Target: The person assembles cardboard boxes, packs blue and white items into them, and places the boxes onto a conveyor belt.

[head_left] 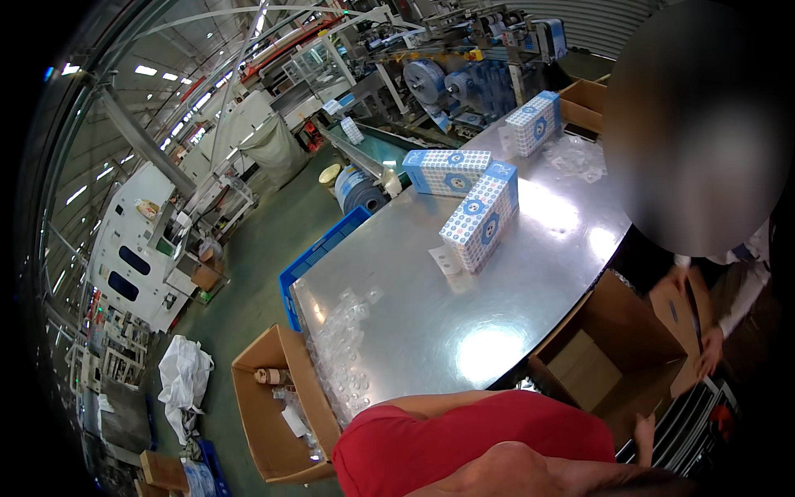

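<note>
At the lower right, my right hand [644,436] has its fingers closed on the near edge of an open-topped cardboard box [636,319]. The box stands beside the metal table [397,290], and the part of its inside that shows holds nothing. My left hand is out of sight behind my red-clothed body; only a strip of bare arm shows along the table's near edge. On the table two blue-and-white printed packs [483,217] [447,171] touch at an angle, and a third printed pack [534,123] stands farther back.
Another person's hands [710,352] hold a cardboard flap at the right. Clear plastic pieces [344,348] lie along the table's left edge. An open carton [273,414] with scraps and a blue crate [325,253] flank that side. A conveyor [377,149] and machinery stand beyond.
</note>
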### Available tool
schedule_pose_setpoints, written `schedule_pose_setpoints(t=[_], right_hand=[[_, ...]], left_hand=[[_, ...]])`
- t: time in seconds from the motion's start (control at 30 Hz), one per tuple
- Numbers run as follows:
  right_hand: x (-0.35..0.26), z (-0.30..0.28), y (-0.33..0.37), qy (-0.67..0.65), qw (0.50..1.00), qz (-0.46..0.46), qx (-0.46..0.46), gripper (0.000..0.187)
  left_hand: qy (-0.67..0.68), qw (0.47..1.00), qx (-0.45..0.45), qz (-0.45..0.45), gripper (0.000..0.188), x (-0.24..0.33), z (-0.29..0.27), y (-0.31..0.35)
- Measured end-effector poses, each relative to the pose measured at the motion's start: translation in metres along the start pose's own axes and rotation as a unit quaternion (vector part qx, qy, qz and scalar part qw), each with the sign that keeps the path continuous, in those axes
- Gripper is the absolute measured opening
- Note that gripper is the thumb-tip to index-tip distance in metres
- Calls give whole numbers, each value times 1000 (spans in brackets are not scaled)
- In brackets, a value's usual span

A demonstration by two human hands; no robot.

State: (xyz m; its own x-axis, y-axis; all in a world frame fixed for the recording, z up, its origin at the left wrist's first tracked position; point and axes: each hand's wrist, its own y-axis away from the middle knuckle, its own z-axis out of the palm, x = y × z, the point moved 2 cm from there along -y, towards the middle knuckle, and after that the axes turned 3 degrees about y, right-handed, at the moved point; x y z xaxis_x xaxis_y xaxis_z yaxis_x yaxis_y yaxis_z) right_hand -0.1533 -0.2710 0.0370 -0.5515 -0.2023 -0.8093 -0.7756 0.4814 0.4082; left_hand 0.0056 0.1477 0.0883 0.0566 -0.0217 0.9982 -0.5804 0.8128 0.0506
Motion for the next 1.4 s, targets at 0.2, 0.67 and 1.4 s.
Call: schedule_pose_setpoints(t=[0.2, 0.67, 1.4], right_hand=[[24, -3, -14, -7, 999, -17, -42, 44], [-62, 10, 32, 218, 940, -194, 177, 85], [-325, 236, -79, 449, 706, -538, -99, 77]], left_hand=[[0, 1000, 7, -9, 35, 0, 3, 4], [12, 996, -76, -39, 35, -12, 7, -2], [-505, 838, -80, -192, 93, 88, -174, -96]])
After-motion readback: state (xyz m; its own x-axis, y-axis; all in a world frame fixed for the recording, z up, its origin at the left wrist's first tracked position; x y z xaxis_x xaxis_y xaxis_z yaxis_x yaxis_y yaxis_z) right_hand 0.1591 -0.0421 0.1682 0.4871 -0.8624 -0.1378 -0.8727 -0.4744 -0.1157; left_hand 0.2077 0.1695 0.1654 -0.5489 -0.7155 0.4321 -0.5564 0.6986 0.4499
